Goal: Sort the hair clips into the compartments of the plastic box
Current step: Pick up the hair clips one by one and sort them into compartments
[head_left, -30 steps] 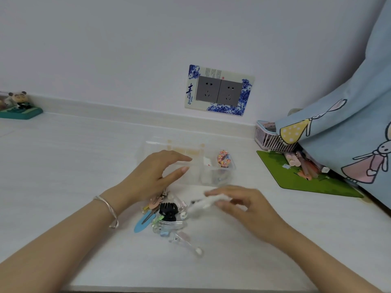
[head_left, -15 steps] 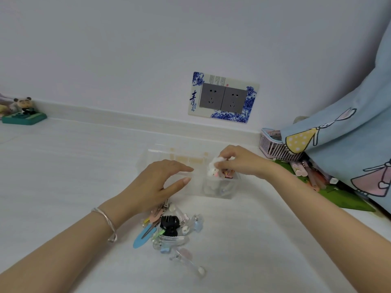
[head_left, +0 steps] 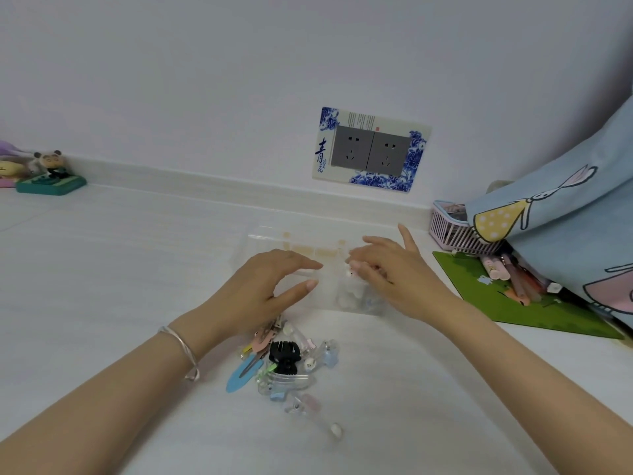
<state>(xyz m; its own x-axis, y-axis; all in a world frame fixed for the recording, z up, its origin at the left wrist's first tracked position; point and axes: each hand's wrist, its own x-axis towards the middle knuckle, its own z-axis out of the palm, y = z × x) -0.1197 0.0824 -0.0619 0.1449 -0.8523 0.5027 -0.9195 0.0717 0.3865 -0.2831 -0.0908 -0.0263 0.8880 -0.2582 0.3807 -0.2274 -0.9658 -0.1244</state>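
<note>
The clear plastic box stands mid-table, its compartments hard to make out. My left hand rests on its front left part, thumb against the front wall and fingers over the top. My right hand hovers over the right front compartment with fingers spread. A white fluffy hair clip lies in that compartment just below the fingertips. A pile of hair clips lies in front of the box, among them a black claw clip, a blue snap clip and several clear ones.
A green mat with pens and small items lies at the right, behind it a pink basket and a blue patterned cloth. A wall socket is behind the box. Small figurines sit far left.
My right hand carried the white clip from the pile to the box's right compartment, and its fingers have now spread above it. My left hand has stayed on the box.
</note>
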